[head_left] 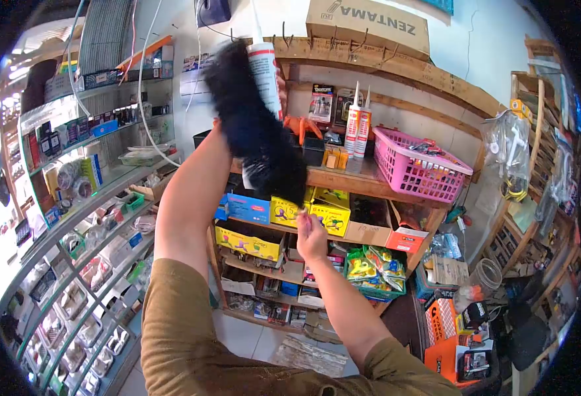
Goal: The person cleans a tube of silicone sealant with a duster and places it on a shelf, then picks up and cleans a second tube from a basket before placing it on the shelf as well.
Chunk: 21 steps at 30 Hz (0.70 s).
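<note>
A black fluffy duster (pixel 254 125), smeared by motion, slants across the upper middle of the view. My right hand (pixel 311 234) is closed at its lower end, where the handle lies. Behind the duster, a white sealant tube (pixel 264 72) with a long nozzle stands upright in the grip of my left hand (pixel 281 92). Most of that hand is hidden by the duster; some fingers show along the tube's right edge. The duster overlaps the lower part of the tube in this view.
Two more sealant tubes (pixel 358 129) stand on the wooden shelf beside a pink basket (pixel 422 168). Below are yellow boxes (pixel 330 211) and a green crate (pixel 374 288) of packets. A glass display case (pixel 106 175) lines the left; an orange box (pixel 442 356) sits low right.
</note>
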Each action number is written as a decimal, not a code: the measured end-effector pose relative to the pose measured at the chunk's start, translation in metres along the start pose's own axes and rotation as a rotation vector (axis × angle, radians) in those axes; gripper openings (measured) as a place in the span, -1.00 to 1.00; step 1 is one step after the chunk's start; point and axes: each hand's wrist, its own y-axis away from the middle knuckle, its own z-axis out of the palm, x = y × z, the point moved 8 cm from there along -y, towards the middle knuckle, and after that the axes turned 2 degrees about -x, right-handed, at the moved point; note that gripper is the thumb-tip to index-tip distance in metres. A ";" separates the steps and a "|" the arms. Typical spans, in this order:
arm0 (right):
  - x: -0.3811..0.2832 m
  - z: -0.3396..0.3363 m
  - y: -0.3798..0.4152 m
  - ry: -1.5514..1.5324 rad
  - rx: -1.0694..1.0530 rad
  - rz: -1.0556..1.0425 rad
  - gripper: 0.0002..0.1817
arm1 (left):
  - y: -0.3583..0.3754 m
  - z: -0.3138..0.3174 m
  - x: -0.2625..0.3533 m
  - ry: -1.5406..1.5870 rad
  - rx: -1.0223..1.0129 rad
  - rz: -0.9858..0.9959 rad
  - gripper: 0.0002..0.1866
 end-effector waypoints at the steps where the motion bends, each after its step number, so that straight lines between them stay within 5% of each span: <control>1: 0.002 0.000 -0.004 -0.035 0.014 0.031 -0.72 | 0.005 -0.014 0.021 -0.387 0.319 0.184 -0.54; 2: 0.000 -0.001 -0.005 -0.037 0.014 0.029 -0.72 | 0.017 -0.015 0.046 -0.775 0.633 0.369 -0.51; 4: -0.020 -0.002 -0.009 0.051 -0.013 -0.099 -0.73 | 0.019 -0.015 0.051 -0.841 0.763 0.420 -0.46; 6: -0.016 0.002 -0.005 0.004 -0.028 -0.139 -0.72 | -0.005 -0.019 0.039 -0.494 0.114 0.124 -0.42; 7: -0.011 -0.001 -0.004 -0.013 0.009 -0.084 -0.72 | -0.003 -0.012 0.036 -0.681 0.094 0.081 -0.40; 10: -0.007 -0.004 0.001 -0.074 0.060 -0.030 -0.72 | 0.012 -0.016 0.045 -0.803 0.746 0.320 -0.46; 12: -0.008 0.000 0.007 -0.044 -0.004 -0.021 -0.72 | 0.012 -0.024 0.054 -0.812 0.620 0.389 -0.50; 14: -0.009 0.000 0.005 -0.015 0.013 -0.070 -0.73 | -0.019 -0.031 0.033 -0.348 -0.089 -0.027 -0.51; 16: -0.004 -0.009 0.005 -0.100 0.154 0.045 -0.75 | 0.000 -0.023 0.044 -0.765 0.570 0.274 -0.47; 18: -0.005 -0.012 0.007 -0.106 0.210 0.001 -0.74 | -0.010 -0.006 0.030 -0.740 0.298 0.156 -0.43; 19: -0.007 -0.009 0.010 -0.071 0.122 -0.031 -0.72 | 0.001 -0.017 0.037 -0.740 0.742 0.315 -0.48; 20: -0.010 -0.005 0.011 -0.036 0.034 -0.062 -0.70 | -0.030 0.002 0.010 -0.304 0.147 0.112 -0.51; 21: -0.008 -0.005 0.010 -0.012 0.008 -0.045 -0.68 | -0.025 0.011 0.007 -0.396 0.095 0.140 -0.52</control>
